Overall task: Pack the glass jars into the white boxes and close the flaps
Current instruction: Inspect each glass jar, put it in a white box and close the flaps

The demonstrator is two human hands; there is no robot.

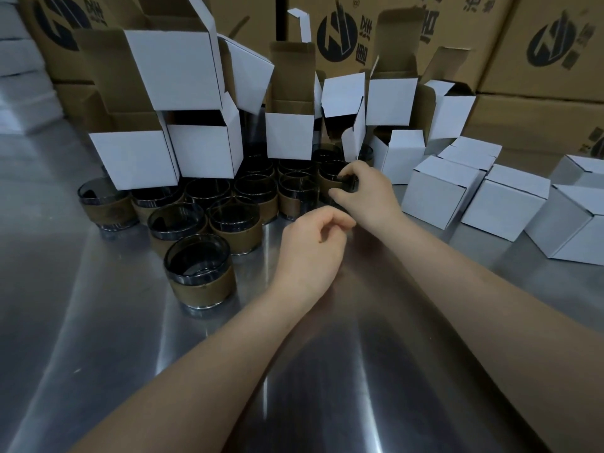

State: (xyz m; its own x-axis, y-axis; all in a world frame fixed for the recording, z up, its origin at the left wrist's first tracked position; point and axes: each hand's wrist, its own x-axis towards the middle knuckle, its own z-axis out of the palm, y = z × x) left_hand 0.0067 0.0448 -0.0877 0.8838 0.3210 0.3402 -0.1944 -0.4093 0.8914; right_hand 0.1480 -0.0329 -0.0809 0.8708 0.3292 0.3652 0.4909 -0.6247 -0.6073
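Several dark glass jars with brown bands stand grouped on the steel table, the nearest jar (200, 273) at the front left. My right hand (366, 192) grips the rim and side of one jar (330, 182) at the right end of the group. My left hand (310, 246) hovers just in front of it, fingers curled, holding nothing. Open white boxes (202, 148) with raised flaps are stacked behind the jars. Closed white boxes (438, 191) sit to the right.
Large brown printed cartons (539, 60) wall off the back. More closed white boxes (575, 223) reach the right edge. The shiny steel table (327, 371) stretches toward me under both forearms. White stacked material (19, 76) lies at the far left.
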